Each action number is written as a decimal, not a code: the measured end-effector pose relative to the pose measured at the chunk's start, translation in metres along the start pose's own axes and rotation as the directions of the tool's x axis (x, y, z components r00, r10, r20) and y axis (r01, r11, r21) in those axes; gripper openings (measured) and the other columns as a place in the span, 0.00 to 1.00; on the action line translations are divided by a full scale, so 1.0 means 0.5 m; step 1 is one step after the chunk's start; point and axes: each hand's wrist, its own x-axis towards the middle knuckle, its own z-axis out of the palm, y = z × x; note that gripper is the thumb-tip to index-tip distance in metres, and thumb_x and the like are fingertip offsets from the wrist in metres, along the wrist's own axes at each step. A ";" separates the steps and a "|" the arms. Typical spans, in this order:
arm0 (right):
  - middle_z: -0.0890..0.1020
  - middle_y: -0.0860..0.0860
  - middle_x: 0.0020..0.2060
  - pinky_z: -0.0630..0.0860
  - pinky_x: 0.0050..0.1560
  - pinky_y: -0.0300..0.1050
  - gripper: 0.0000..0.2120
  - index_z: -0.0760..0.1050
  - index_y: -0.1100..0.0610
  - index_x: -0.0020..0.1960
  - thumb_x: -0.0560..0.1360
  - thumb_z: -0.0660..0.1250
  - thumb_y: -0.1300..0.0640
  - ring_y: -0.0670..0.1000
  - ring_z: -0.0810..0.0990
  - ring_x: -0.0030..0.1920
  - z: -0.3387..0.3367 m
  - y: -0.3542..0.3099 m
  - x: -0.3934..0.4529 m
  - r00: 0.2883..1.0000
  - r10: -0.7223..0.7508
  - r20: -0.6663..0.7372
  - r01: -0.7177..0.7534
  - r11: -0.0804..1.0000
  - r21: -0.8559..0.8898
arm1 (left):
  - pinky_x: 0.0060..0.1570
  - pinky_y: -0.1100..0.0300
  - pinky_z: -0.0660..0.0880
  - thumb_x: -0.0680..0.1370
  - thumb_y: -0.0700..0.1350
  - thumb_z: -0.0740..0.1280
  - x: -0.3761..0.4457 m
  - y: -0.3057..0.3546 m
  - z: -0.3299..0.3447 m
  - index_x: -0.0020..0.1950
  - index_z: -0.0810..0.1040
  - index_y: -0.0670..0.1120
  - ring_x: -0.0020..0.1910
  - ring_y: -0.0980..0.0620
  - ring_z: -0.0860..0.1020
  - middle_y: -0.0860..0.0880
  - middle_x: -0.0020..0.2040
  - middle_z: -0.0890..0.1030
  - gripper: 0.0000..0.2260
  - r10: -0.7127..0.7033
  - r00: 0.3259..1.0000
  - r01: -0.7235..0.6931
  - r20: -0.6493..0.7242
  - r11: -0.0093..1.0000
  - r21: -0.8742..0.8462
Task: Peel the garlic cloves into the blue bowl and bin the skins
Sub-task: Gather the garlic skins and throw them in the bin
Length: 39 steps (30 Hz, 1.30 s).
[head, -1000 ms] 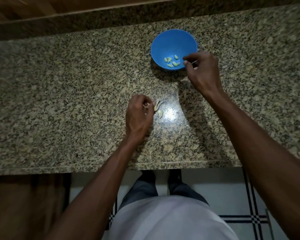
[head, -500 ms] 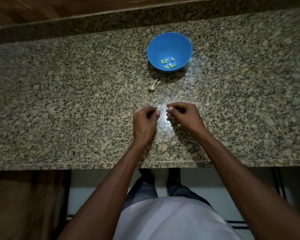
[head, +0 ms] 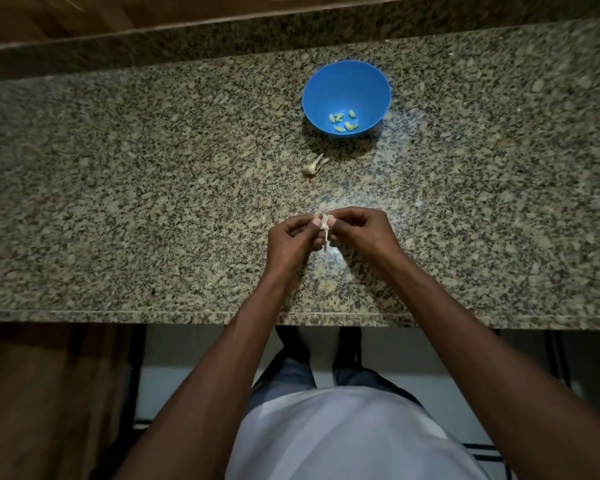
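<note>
both hands, left hand (head: 291,240) and right hand (head: 362,233), pinch a garlic clove (head: 323,223) above the granite counter (head: 153,202).

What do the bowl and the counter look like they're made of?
The bowl looks like plastic: an even bright blue, smooth, with a thin rim and a dull sheen, though coated metal can't be ruled out. The counter looks like polished granite: speckled tan, grey and black grain, with a bright glare from the light near the hands.

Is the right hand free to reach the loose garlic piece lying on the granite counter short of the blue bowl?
Probably not yet: right hand and left hand both pinch a clove. The path to the garlic piece looks clear.
</note>
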 end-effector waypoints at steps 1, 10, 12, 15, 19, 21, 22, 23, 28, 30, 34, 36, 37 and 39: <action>0.88 0.57 0.43 0.84 0.48 0.50 0.06 0.86 0.62 0.53 0.77 0.76 0.61 0.54 0.87 0.43 0.000 -0.001 0.000 1.000 0.025 -0.004 -0.025 0.999 0.032 | 0.47 0.57 0.84 0.78 0.39 0.74 0.000 0.001 -0.001 0.59 0.84 0.36 0.43 0.47 0.84 0.38 0.47 0.87 0.11 -0.006 1.000 0.006 -0.002 1.000 -0.005; 0.88 0.61 0.43 0.85 0.49 0.53 0.08 0.84 0.65 0.53 0.75 0.78 0.63 0.59 0.89 0.45 0.006 -0.004 0.009 0.997 0.078 -0.025 -0.077 0.996 0.043 | 0.48 0.61 0.83 0.78 0.44 0.75 -0.003 0.016 -0.008 0.63 0.84 0.43 0.53 0.51 0.86 0.46 0.55 0.87 0.14 0.078 0.996 -0.083 0.041 0.985 0.152; 0.88 0.59 0.42 0.86 0.49 0.54 0.08 0.86 0.62 0.52 0.74 0.79 0.61 0.58 0.88 0.44 0.009 -0.003 0.012 0.999 0.047 -0.017 -0.047 0.998 -0.028 | 0.48 0.58 0.84 0.76 0.43 0.77 -0.006 0.020 -0.008 0.59 0.85 0.43 0.49 0.51 0.87 0.46 0.51 0.88 0.12 0.088 0.995 -0.096 0.056 0.979 0.178; 0.88 0.57 0.40 0.86 0.48 0.53 0.08 0.87 0.60 0.52 0.75 0.79 0.59 0.56 0.88 0.42 0.012 -0.003 0.016 1.000 0.017 0.001 -0.017 0.994 -0.108 | 0.52 0.49 0.85 0.76 0.41 0.77 0.004 0.020 -0.014 0.53 0.87 0.43 0.47 0.50 0.87 0.47 0.47 0.88 0.07 0.089 0.996 -0.088 0.006 0.968 0.236; 0.89 0.56 0.43 0.85 0.51 0.52 0.07 0.86 0.61 0.54 0.77 0.76 0.62 0.58 0.88 0.46 0.002 -0.006 0.021 1.000 0.021 -0.015 -0.023 0.990 -0.142 | 0.53 0.49 0.84 0.77 0.43 0.76 0.009 0.017 -0.022 0.54 0.86 0.43 0.47 0.50 0.86 0.48 0.47 0.87 0.07 0.109 0.994 -0.110 0.021 0.925 0.363; 0.89 0.54 0.45 0.85 0.51 0.51 0.07 0.87 0.58 0.56 0.78 0.74 0.63 0.56 0.88 0.48 -0.006 -0.008 0.023 1.000 -0.007 -0.011 0.005 0.980 -0.200 | 0.55 0.50 0.84 0.77 0.43 0.76 0.010 0.015 -0.027 0.55 0.86 0.44 0.49 0.52 0.86 0.49 0.48 0.87 0.07 0.157 0.987 -0.149 0.014 0.898 0.413; 0.89 0.53 0.47 0.84 0.51 0.50 0.08 0.87 0.56 0.56 0.79 0.73 0.62 0.54 0.88 0.49 -0.011 -0.009 0.024 0.999 -0.032 -0.010 0.029 0.968 -0.250 | 0.55 0.51 0.84 0.78 0.43 0.76 0.010 0.015 -0.029 0.55 0.86 0.44 0.50 0.53 0.85 0.49 0.49 0.87 0.07 0.186 0.982 -0.173 0.015 0.881 0.439; 0.89 0.51 0.49 0.83 0.51 0.50 0.08 0.87 0.54 0.56 0.80 0.72 0.61 0.52 0.87 0.49 -0.016 -0.009 0.025 0.998 -0.055 -0.010 0.050 0.955 -0.293 | 0.55 0.52 0.84 0.78 0.43 0.75 0.012 0.014 -0.030 0.55 0.86 0.45 0.50 0.53 0.85 0.50 0.50 0.87 0.07 0.206 0.978 -0.192 0.019 0.867 0.461; 0.88 0.50 0.48 0.83 0.49 0.46 0.09 0.85 0.54 0.58 0.81 0.69 0.59 0.47 0.87 0.47 -0.038 -0.027 0.014 0.994 -0.105 -0.036 0.078 0.891 -0.446 | 0.59 0.53 0.82 0.79 0.41 0.73 0.020 0.010 -0.025 0.57 0.85 0.46 0.54 0.53 0.83 0.50 0.54 0.86 0.07 0.242 0.969 -0.232 0.052 0.814 0.533; 0.87 0.50 0.45 0.82 0.46 0.43 0.07 0.84 0.56 0.57 0.81 0.69 0.59 0.47 0.86 0.44 -0.044 -0.034 0.006 0.984 -0.166 -0.056 0.112 0.842 -0.528 | 0.59 0.57 0.81 0.80 0.41 0.71 0.023 0.006 -0.021 0.59 0.84 0.46 0.57 0.53 0.82 0.49 0.57 0.85 0.08 0.269 0.961 -0.259 0.069 0.773 0.579; 0.87 0.52 0.45 0.82 0.49 0.46 0.05 0.84 0.60 0.53 0.80 0.71 0.60 0.50 0.85 0.45 -0.055 -0.032 0.000 0.977 -0.210 -0.025 0.150 0.773 -0.616 | 0.53 0.66 0.76 0.81 0.41 0.70 0.027 0.000 -0.011 0.59 0.82 0.44 0.57 0.52 0.81 0.46 0.59 0.84 0.07 0.279 0.955 -0.275 0.102 0.699 0.661; 0.87 0.52 0.44 0.82 0.49 0.46 0.05 0.84 0.59 0.53 0.80 0.70 0.59 0.49 0.85 0.44 -0.059 -0.027 -0.002 0.978 -0.208 -0.024 0.147 0.763 -0.630 | 0.54 0.62 0.78 0.82 0.41 0.69 0.027 -0.002 -0.010 0.58 0.80 0.43 0.56 0.51 0.82 0.45 0.58 0.84 0.06 0.291 0.948 -0.298 0.129 0.663 0.687; 0.87 0.51 0.44 0.82 0.49 0.45 0.05 0.84 0.59 0.52 0.80 0.70 0.58 0.48 0.85 0.44 -0.061 -0.025 -0.002 0.977 -0.211 -0.030 0.145 0.762 -0.631 | 0.55 0.58 0.80 0.82 0.42 0.68 0.027 -0.003 -0.010 0.58 0.80 0.43 0.54 0.51 0.82 0.45 0.57 0.84 0.06 0.307 0.940 -0.320 0.148 0.647 0.692; 0.87 0.49 0.43 0.80 0.48 0.42 0.05 0.85 0.57 0.51 0.80 0.70 0.58 0.45 0.85 0.42 -0.063 -0.022 -0.003 0.977 -0.210 -0.045 0.136 0.764 -0.630 | 0.53 0.49 0.83 0.83 0.43 0.66 0.026 -0.005 -0.014 0.57 0.79 0.43 0.49 0.50 0.83 0.46 0.52 0.85 0.06 0.331 0.928 -0.352 0.173 0.621 0.700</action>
